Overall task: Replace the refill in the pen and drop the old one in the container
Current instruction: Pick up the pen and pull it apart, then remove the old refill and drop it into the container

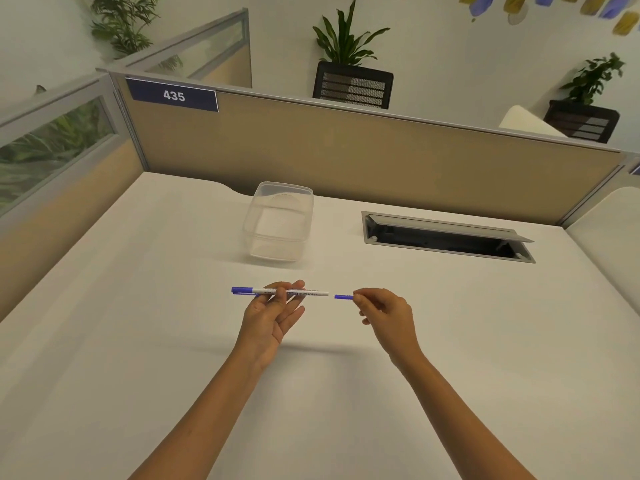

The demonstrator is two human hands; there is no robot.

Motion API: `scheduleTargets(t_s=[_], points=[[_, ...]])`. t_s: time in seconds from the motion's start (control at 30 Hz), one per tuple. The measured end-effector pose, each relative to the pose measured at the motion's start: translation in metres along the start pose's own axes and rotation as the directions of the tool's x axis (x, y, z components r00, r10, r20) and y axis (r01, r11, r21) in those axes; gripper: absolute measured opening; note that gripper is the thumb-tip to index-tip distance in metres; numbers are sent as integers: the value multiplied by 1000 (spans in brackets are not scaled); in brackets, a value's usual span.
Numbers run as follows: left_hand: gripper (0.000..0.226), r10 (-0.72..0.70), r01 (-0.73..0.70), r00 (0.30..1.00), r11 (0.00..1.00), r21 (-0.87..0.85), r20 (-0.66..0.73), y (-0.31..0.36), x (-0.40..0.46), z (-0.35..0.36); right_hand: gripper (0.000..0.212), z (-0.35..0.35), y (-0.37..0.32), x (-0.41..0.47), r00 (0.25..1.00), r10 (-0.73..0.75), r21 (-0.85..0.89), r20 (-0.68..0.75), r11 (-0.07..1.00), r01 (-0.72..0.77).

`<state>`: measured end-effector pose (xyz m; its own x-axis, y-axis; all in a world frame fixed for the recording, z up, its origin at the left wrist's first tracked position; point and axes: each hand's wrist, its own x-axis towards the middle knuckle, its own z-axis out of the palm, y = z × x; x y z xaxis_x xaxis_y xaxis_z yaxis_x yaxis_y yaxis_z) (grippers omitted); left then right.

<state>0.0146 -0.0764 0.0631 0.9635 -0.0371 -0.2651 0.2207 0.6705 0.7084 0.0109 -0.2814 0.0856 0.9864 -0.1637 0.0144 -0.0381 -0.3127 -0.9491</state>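
While our left hand grips the pen level above the desk, our right hand pinches a blue piece just beside the pen's open end, nearer us than the container.

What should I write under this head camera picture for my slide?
Left hand holds a pen; right hand pinches a small blue piece.
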Motion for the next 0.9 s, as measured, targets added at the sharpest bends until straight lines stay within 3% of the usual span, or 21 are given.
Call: scheduleTargets(t_s=[0.17,0.53,0.9], points=[[18,-50,58,992,996,64,-112,-14,13,-37,16,18,37,7,995,76,-80,-62,994,-81],[15,-75,109,971,983,146,-226,-32,32,-67,14,47,87,31,996,-64,-473,-69,880,24],[15,-19,51,960,993,106,-278,-36,30,-64,23,55,101,30,986,-122,-472,-111,880,56]])
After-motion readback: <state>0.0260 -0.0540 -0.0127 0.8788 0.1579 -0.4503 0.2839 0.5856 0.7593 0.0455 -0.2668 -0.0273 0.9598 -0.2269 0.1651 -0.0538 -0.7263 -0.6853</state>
